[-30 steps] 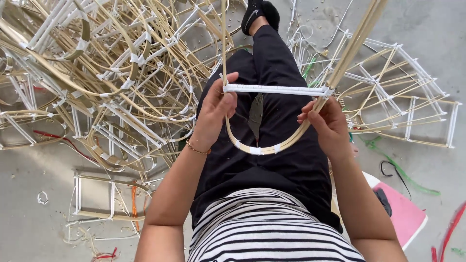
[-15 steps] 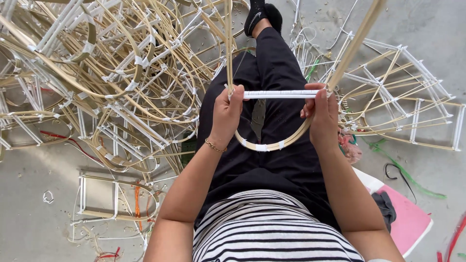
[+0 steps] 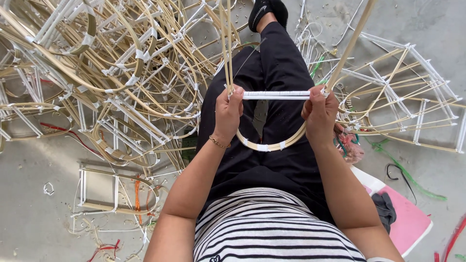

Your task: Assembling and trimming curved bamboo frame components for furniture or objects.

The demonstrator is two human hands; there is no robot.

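While a heap of bamboo frames [image 3: 121, 82] covers the floor at left, the left hand [image 3: 227, 112] and right hand [image 3: 319, 116] each grip one end of a white-taped bar [image 3: 276, 95] crossing a bent bamboo hoop [image 3: 264, 144] above the lap; a pink cushion [image 3: 410, 223] lies far right.

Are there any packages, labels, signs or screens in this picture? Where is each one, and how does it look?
None: no package, label, sign or screen shows.
Nearest in kind is a flat pink and white board on the floor, lower right, with no visible print.
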